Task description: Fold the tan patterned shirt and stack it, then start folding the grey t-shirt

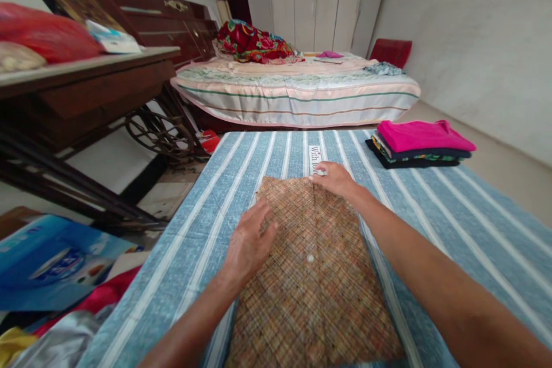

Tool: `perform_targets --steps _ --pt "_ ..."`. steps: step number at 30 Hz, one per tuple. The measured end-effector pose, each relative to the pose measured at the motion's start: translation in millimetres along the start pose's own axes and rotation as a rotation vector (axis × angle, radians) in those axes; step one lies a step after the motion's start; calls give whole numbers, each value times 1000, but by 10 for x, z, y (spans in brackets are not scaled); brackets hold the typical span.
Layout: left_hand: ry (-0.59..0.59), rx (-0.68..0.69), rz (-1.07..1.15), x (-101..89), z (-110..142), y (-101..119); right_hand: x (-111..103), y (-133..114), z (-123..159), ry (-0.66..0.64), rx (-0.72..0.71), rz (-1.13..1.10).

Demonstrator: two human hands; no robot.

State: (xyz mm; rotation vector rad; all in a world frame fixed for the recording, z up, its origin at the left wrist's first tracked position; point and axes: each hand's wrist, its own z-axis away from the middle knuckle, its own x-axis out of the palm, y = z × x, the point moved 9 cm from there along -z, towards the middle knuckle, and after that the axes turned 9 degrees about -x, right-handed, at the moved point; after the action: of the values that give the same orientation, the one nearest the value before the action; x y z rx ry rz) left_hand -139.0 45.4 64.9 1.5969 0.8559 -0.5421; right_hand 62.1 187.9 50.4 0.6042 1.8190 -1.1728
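Observation:
A brown plaid shirt lies folded into a long strip on a blue and white striped mattress. A small white button shows near its middle. My left hand rests flat on the shirt's left edge, fingers stretched out and together. My right hand reaches farther away and presses on the shirt's far right corner, fingers curled down over the cloth edge.
A stack of folded clothes with a pink piece on top sits at the mattress's far right. A bed with a red floral bundle stands beyond. A dark sewing table is on the left, with bags and cloth below it.

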Motion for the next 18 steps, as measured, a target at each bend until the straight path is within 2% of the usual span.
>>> perform_targets --steps 3,7,10,13,15,18 --pt "-28 -199 98 -153 233 -208 -209 -3 366 111 14 -77" --pt "-70 -482 279 -293 616 -448 -328 129 1204 206 143 -335" --pt "-128 -654 443 -304 917 -525 -243 262 1910 254 364 -552" --pt "-173 -762 549 -291 1145 -532 -62 216 2426 235 529 -767" --pt "-192 -790 578 -286 1231 -517 15 117 2611 224 568 -846" --pt "-216 -797 617 -263 1285 -488 82 19 2721 229 581 -881"
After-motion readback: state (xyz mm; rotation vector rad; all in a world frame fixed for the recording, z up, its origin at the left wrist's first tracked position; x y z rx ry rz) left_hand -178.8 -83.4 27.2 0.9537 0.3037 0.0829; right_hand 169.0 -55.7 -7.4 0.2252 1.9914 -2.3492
